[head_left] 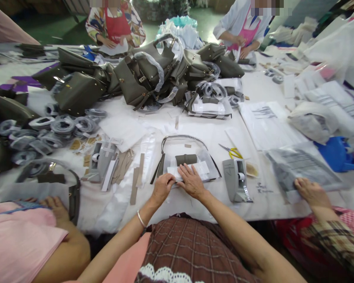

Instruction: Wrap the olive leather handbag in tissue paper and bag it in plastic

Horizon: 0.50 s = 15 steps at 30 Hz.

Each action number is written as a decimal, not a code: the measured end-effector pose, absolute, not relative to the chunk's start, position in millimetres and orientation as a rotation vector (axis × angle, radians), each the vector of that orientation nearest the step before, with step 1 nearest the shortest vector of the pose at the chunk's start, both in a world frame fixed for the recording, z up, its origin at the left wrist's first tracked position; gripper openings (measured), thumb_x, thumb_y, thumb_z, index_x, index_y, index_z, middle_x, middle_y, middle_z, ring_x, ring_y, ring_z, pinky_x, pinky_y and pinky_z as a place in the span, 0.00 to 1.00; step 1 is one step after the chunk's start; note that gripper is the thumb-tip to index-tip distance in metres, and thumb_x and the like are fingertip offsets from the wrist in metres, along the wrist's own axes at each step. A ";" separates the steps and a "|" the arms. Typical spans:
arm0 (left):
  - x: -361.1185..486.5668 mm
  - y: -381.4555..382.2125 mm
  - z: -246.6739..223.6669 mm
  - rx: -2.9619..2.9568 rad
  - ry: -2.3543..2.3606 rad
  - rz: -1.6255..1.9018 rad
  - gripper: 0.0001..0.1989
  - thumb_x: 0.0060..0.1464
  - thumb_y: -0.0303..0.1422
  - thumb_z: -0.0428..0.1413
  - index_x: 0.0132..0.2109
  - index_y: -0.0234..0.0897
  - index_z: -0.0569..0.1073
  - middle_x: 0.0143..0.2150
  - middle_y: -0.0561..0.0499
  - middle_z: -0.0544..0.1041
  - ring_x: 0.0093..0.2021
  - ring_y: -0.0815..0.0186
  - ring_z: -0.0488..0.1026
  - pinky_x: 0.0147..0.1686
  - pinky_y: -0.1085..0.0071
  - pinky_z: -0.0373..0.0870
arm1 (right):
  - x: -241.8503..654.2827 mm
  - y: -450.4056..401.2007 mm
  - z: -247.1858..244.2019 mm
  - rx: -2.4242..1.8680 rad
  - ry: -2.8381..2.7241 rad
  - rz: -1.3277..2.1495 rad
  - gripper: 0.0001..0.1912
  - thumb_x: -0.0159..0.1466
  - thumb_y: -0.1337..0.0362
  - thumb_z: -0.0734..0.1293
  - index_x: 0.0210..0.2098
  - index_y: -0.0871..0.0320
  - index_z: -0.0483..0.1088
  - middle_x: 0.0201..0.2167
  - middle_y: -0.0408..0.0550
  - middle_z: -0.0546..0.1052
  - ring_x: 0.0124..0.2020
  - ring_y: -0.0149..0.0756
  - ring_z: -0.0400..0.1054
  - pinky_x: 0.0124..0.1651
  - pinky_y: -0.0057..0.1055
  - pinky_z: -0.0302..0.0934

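In front of me a dark olive handbag (186, 158) lies flat on the table, its thin strap arched at the far side. White wrapping sheet (205, 168) covers part of its near half. My right hand (192, 182) is open, its fingers spread flat on that sheet. At the bag's near left edge, my left hand (163, 186) is closed in a pinch, touching the edge of the sheet; what sits between its fingertips is hidden. Right of the bag stands a grey tape dispenser (231, 184), with yellow-handled pliers (234, 152) just beyond it.
A heap of olive handbags (147, 74) fills the far middle. Wrapped strap coils (61, 125), another tape dispenser (98, 159) and brown card strips (134, 184) lie left. On the right, a co-worker's hand (312, 192) rests on a plastic bag (301, 165). Other people work around the table.
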<state>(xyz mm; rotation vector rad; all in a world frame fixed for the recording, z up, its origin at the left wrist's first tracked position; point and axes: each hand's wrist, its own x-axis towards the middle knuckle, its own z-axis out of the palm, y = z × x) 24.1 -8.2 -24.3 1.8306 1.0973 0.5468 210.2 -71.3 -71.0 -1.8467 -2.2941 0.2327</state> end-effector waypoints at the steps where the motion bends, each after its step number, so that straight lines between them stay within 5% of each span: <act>1: 22.8 -14.7 -29.6 1.930 1.078 0.531 0.06 0.57 0.32 0.54 0.33 0.38 0.73 0.33 0.48 0.76 0.38 0.61 0.71 0.46 0.64 0.66 | 210.2 -72.1 -71.4 -1.838 -2.298 0.231 0.36 0.67 0.48 0.61 0.68 0.59 0.53 0.68 0.56 0.56 0.71 0.48 0.42 0.70 0.55 0.38; 8: 15.1 -17.6 -40.9 2.332 0.921 0.540 0.14 0.54 0.21 0.49 0.45 0.36 0.74 0.38 0.45 0.77 0.43 0.59 0.74 0.50 0.60 0.69 | 209.5 -67.5 -69.9 -1.835 -2.289 0.295 0.38 0.66 0.51 0.63 0.69 0.62 0.50 0.69 0.59 0.54 0.71 0.50 0.40 0.70 0.56 0.35; 12: 11.3 -24.1 -33.1 2.460 0.886 0.755 0.12 0.49 0.24 0.52 0.35 0.43 0.77 0.30 0.51 0.77 0.33 0.61 0.75 0.36 0.66 0.74 | 207.3 -73.5 -43.6 -1.799 -2.339 0.256 0.44 0.62 0.43 0.64 0.69 0.58 0.50 0.69 0.59 0.55 0.70 0.54 0.45 0.67 0.58 0.44; 15: 22.3 -13.9 -35.0 2.439 0.768 1.012 0.15 0.36 0.27 0.59 0.29 0.58 0.78 0.27 0.62 0.78 0.28 0.64 0.75 0.27 0.71 0.72 | 205.4 -77.1 -24.6 -1.820 -2.420 -0.070 0.34 0.63 0.45 0.63 0.66 0.47 0.56 0.70 0.48 0.53 0.69 0.51 0.48 0.64 0.56 0.52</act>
